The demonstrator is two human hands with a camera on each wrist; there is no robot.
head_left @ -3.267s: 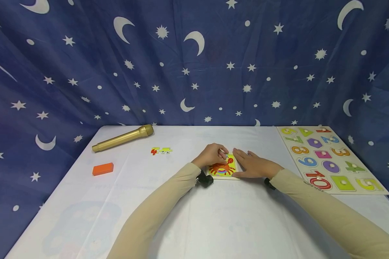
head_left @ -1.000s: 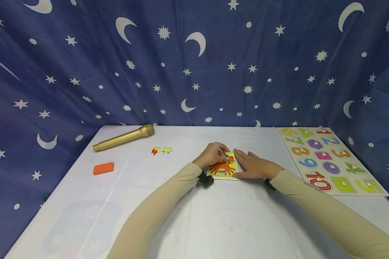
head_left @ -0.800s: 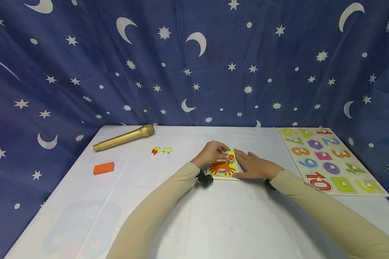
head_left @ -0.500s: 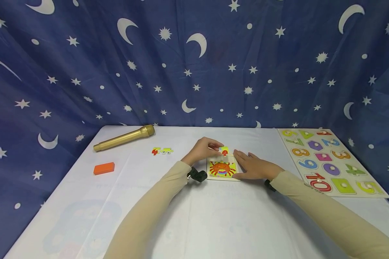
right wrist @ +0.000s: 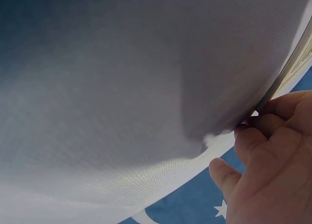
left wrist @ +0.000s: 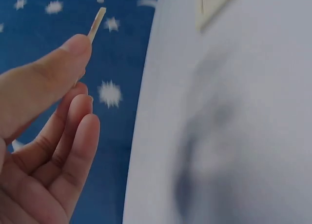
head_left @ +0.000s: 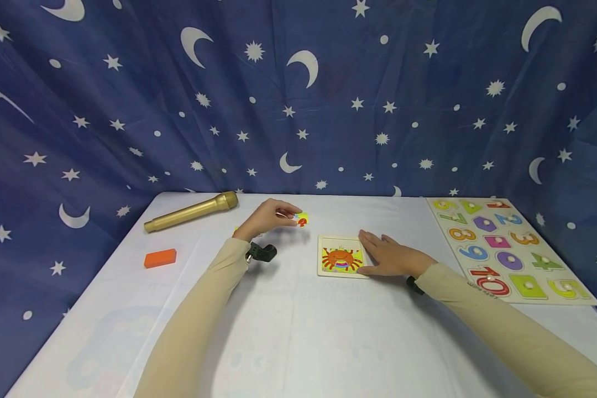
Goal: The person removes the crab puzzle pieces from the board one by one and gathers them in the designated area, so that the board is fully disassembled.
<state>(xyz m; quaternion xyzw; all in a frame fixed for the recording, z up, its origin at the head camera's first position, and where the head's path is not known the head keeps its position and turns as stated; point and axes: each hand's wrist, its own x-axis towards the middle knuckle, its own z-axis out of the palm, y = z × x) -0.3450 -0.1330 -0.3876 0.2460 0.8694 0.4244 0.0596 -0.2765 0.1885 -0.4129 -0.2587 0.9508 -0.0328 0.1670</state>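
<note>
In the head view my left hand [head_left: 268, 216] is raised above the table, left of the puzzle tray. Its thumb and fingers pinch a small puzzle piece [head_left: 303, 220], yellow with a red crab claw. Seen edge-on in the left wrist view, the piece [left wrist: 98, 23] is a thin slip above the thumb tip. The square puzzle tray [head_left: 320, 257] lies flat, with an orange crab picture in its lower part and a bare strip along its top. My right hand [head_left: 395, 257] rests at the tray's right edge, fingers extended. Other loose pieces are mostly hidden behind the left hand.
A gold toy microphone [head_left: 191, 212] lies at the back left, with an orange block [head_left: 160, 258] in front of it. On the right is a number-and-shape peg board [head_left: 514, 251], partly near the right sleeve. A blue star-patterned curtain [head_left: 298, 110] hangs behind the white table.
My left hand has lifted the claw piece out of the tray's top and carried it left and back, over the loose pieces' side. The right hand stays at the tray's edge.
</note>
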